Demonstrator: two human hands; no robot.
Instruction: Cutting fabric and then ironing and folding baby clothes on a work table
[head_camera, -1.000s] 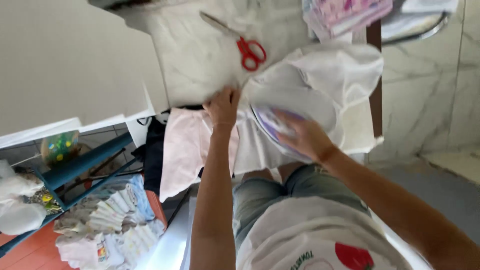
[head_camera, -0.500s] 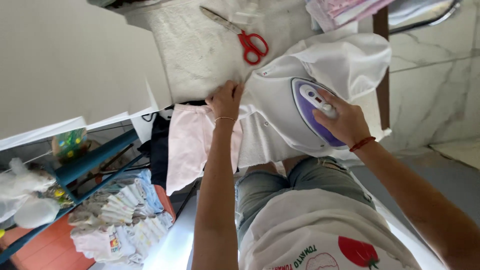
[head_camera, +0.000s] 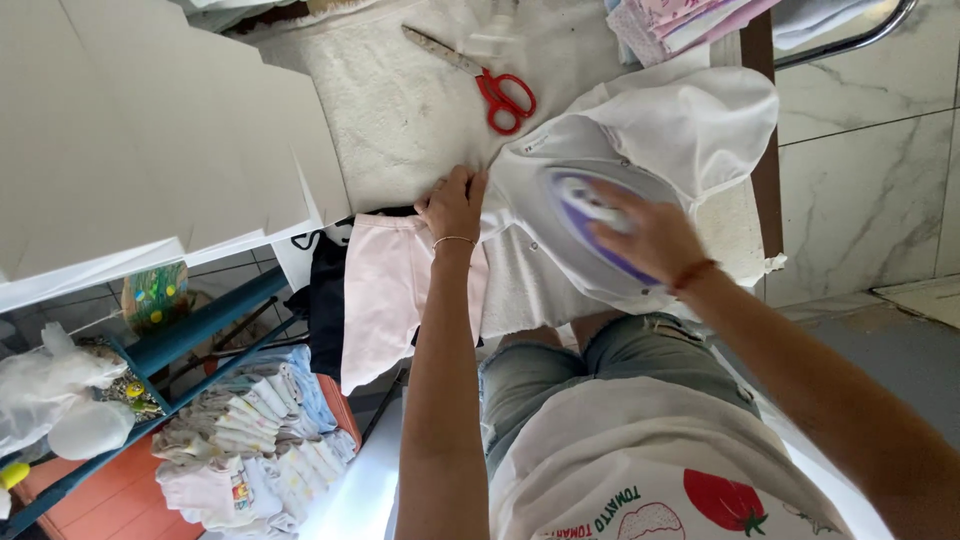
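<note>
My right hand (head_camera: 648, 235) grips the purple handle of a white and purple clothes iron (head_camera: 560, 210) that rests flat on a small white garment (head_camera: 700, 120) spread over a white towel-covered table (head_camera: 400, 110). My left hand (head_camera: 453, 203) presses flat on the edge of the white garment beside the iron, at the table's near edge. A pale pink garment (head_camera: 390, 300) hangs off that edge just below my left hand.
Red-handled scissors (head_camera: 490, 85) lie on the towel beyond the iron. Folded pink cloths (head_camera: 680, 20) sit at the far right corner. On the left stands a blue rack (head_camera: 180, 330) with a pile of folded baby clothes (head_camera: 250, 440) below it. A dark garment (head_camera: 325, 300) hangs beside the pink one.
The iron and my right hand have slid left and nearer across the white garment. My left hand has stayed pressed at the table's edge.
</note>
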